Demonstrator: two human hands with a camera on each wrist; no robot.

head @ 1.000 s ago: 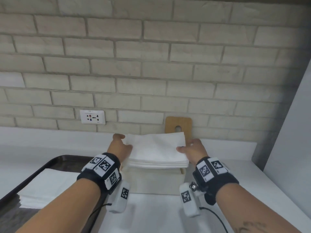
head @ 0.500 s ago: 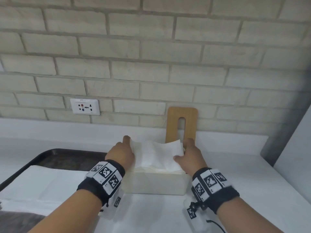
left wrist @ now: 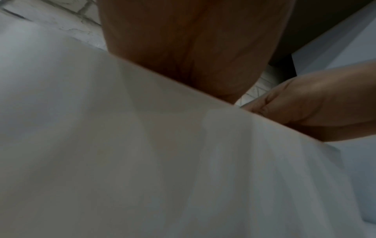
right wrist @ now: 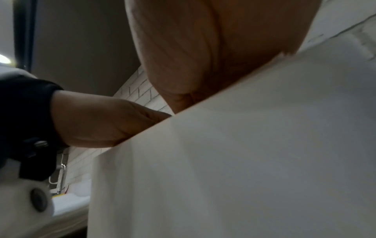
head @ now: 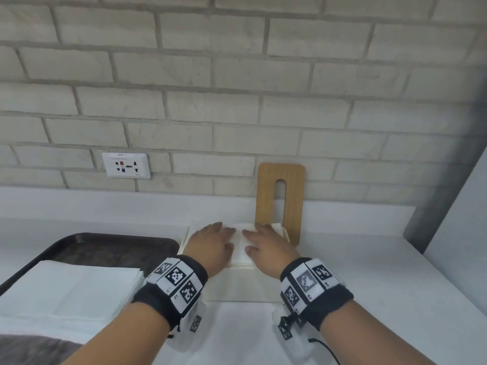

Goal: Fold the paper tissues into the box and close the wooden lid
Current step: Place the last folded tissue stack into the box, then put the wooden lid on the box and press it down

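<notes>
A: Pressing down, both of them: the left hand (head: 210, 245) and right hand (head: 266, 246) lie flat, fingers (head: 224, 227) straight, on the white paper tissues (head: 241, 243) inside the cream rectangular box (head: 237, 285) on the white desk (head: 369, 272).

B: And the slotted wooden lid (head: 280, 201)?

A: Upright against the pale brick wall (head: 237, 88), just behind the box. More folded white tissues (head: 66, 291) sit on the dark tray (head: 110, 248) at left.
</notes>
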